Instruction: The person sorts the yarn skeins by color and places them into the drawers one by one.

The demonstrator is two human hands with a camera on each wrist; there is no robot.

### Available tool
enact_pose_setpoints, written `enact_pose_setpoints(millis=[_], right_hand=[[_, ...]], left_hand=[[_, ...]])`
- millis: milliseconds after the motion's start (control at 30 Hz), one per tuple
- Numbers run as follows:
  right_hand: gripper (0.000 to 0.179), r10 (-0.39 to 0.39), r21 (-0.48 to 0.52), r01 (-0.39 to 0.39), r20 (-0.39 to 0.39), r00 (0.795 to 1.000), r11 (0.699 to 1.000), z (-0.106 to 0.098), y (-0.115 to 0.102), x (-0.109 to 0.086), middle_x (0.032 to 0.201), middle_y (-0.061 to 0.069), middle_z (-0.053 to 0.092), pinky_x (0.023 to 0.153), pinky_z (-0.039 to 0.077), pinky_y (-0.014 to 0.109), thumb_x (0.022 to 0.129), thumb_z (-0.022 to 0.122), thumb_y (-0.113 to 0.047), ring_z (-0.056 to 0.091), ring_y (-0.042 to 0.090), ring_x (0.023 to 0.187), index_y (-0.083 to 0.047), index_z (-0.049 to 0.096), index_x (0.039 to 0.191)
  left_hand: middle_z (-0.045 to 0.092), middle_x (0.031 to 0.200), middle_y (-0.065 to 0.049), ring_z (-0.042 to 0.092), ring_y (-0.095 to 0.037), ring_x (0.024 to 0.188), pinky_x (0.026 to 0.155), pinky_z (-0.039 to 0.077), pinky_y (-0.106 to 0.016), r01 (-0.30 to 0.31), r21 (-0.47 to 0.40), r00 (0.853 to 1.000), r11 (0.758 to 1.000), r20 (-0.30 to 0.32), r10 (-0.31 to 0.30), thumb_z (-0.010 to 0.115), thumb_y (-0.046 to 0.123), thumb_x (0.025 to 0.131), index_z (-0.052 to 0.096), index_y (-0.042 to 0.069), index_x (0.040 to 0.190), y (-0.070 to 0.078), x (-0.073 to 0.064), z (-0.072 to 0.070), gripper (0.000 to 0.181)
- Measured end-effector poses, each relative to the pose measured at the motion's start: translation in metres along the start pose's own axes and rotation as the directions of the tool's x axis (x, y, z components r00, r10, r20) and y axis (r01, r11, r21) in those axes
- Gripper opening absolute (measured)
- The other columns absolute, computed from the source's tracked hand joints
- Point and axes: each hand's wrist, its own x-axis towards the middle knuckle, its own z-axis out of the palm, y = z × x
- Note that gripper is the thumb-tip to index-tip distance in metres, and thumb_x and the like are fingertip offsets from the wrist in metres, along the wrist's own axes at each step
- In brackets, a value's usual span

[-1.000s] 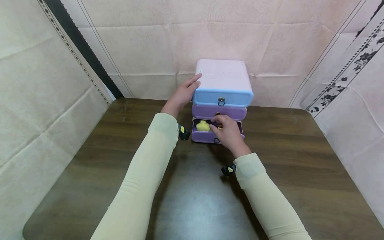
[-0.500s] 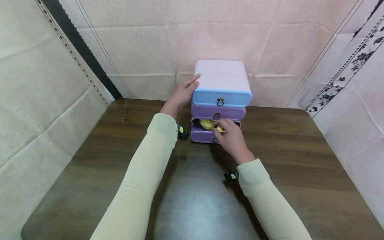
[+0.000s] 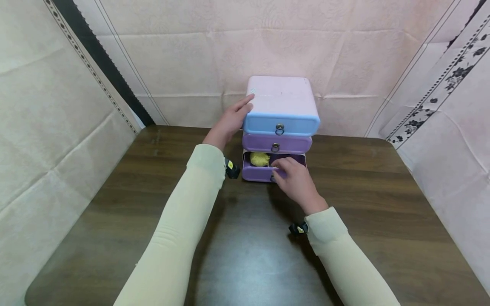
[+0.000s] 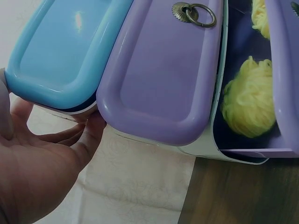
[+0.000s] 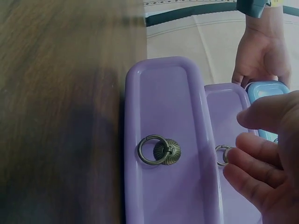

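A small drawer cabinet (image 3: 281,94) with a pale top stands at the table's back. Its blue top drawer (image 3: 260,124) and purple middle drawer (image 3: 254,142) are closed. The purple bottom drawer (image 3: 254,174) is pulled out. Inside lie two fluffy yellow balls, a nearer ball (image 4: 250,100) and another ball (image 4: 260,17) partly cut off in the left wrist view. My left hand (image 3: 231,121) grips the cabinet's upper left side, fingers against its side wall. My right hand (image 3: 294,180) hovers over the bottom drawer's front, thumb and fingers apart, with nothing seen between them.
The brown wooden table (image 3: 245,255) extends toward me and to both sides. Behind the cabinet hangs a pale patterned cloth (image 3: 191,63). Ring pulls hang on the drawer fronts, such as the bottom drawer's ring pull (image 5: 153,150).
My right hand has drawn back toward the bottom drawer's front edge, away from the yellow balls. The left yellow ball shifted right, then back left. My left hand has stayed on the cabinet.
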Motion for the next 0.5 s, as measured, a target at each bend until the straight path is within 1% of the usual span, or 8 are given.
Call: enact_pose_setpoints(millis=[100,267,400,500], right_hand=[[0.016,-0.002,-0.012,0.002,0.033,0.999,1.000,0.0000,-0.0007,-0.0018,0.096,0.005,0.068,0.074,0.053,0.039,0.088,0.069,-0.017,0.062,0.021,0.084,-0.011,0.069,0.103],[0.013,-0.017,-0.013,0.018,0.069,0.997,1.000,0.0011,-0.0008,-0.0042,0.092,0.005,0.067,0.072,0.054,0.038,0.088,0.069,-0.015,0.063,0.021,0.081,-0.009,0.069,0.099],[0.011,-0.027,-0.016,0.028,0.087,0.996,0.999,0.0028,0.0002,-0.0065,0.092,0.006,0.067,0.074,0.055,0.038,0.087,0.069,-0.013,0.064,0.021,0.083,-0.010,0.068,0.097],[0.013,-0.024,-0.012,0.025,0.107,0.994,1.000,0.0044,0.0011,-0.0085,0.095,0.007,0.068,0.077,0.055,0.040,0.087,0.069,-0.012,0.066,0.022,0.086,-0.009,0.068,0.100]], left_hand=[[0.026,0.157,0.019,0.022,-0.014,0.148,0.117,0.027,-0.048,0.002,0.003,1.000,1.000,0.003,-0.002,0.044,0.055,0.098,0.039,0.061,0.135,0.0005,-0.0005,0.0000,0.038],[0.025,0.158,0.019,0.022,-0.015,0.148,0.117,0.028,-0.048,0.004,0.003,1.000,1.000,0.005,-0.004,0.044,0.055,0.098,0.038,0.062,0.135,0.0008,-0.0004,-0.0001,0.039],[0.025,0.157,0.020,0.021,-0.014,0.148,0.117,0.028,-0.046,-0.005,-0.002,1.000,1.000,0.001,0.005,0.044,0.054,0.098,0.038,0.061,0.136,-0.0001,0.0009,-0.0004,0.039],[0.024,0.157,0.021,0.022,-0.014,0.148,0.117,0.028,-0.046,-0.013,-0.005,1.000,1.000,0.003,0.013,0.044,0.053,0.099,0.038,0.060,0.136,-0.0008,0.0015,-0.0004,0.039]])
